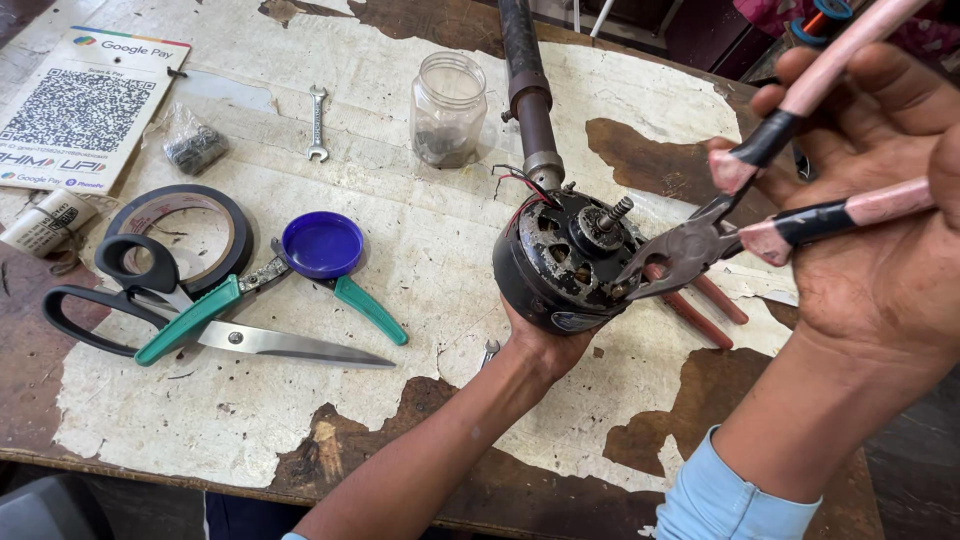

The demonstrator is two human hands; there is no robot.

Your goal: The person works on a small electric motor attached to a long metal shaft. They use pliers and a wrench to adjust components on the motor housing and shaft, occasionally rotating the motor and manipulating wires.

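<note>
motor [562,265]: grimy dull metal | table [420,300]: peeling paint | jar [448,108]: clear glass

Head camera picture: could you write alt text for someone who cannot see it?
A right hand holds pink-handled pliers to the top of a black electric motor, steadied from below by the left hand. Scissors lie on the peeling white table.

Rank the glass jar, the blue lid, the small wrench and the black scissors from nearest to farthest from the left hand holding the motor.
From the left hand under the motor:
1. Glass jar, up and slightly left.
2. Blue lid, to the left.
3. Small wrench, upper left.
4. Black scissors, far left.
</note>
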